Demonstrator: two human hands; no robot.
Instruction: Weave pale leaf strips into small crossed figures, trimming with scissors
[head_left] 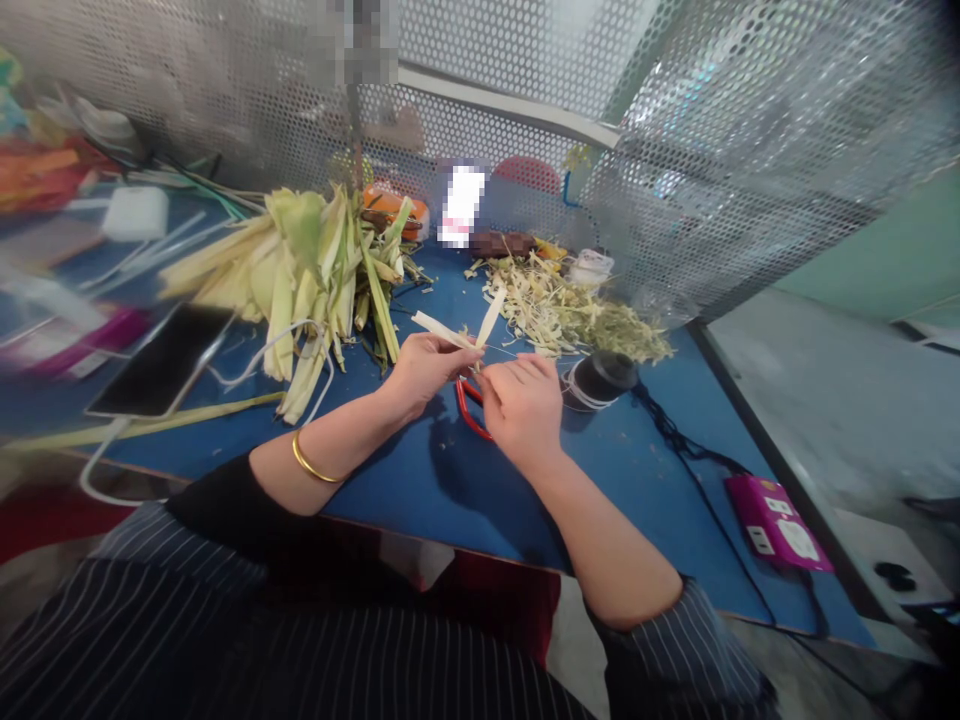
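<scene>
Near the middle of the blue table, my left hand (429,370) pinches pale corn husk strips (491,318) whose ends spread upward in a V. Close against it, my right hand (525,402) has its fingers curled around a thin thread (501,350), which runs taut by the husk. Its fingertips partly hide the point where the strips meet. Below the hands, red-handled scissors (466,408) lie on the table, half covered by my right hand. A dark spool (600,380) with pale thread around its base stands just right of that hand.
A heap of corn husks (300,270) lies left, shredded husk scraps (562,305) at the back right. A black phone (165,360) with a white cable rests at left. A magenta power strip (780,525) sits right, its dark cord nearby. Perforated metal panels (510,80) border the back.
</scene>
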